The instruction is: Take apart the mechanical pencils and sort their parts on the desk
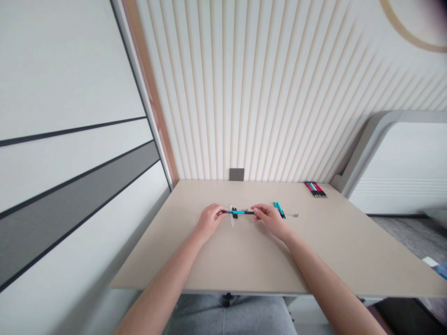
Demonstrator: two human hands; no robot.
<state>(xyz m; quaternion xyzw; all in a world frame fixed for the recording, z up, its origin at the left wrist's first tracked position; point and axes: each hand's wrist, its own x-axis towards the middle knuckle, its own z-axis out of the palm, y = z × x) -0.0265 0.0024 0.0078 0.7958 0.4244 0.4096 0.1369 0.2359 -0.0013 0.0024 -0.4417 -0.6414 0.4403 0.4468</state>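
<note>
A teal and black pen (238, 212) is held level above the desk between my two hands. The fingers of my left hand (211, 217) pinch its left end. At its black right end, my right hand (268, 217) grips with thumb and fingertips. Behind the pen lie thin white refill-like sticks (232, 220) and several small black parts (235, 215), partly covered by it. Just beyond my right hand rest teal pen barrels (278, 208) with black ends, and beside them a small pile of tiny metallic pieces (295, 215), too small to make out.
A row of several red, teal and black pens (315, 189) lies at the desk's back right corner. The beige desk (209, 265) meets a ribbed wall with a dark socket (236, 174). A white cabinet (87, 186) stands along the left side.
</note>
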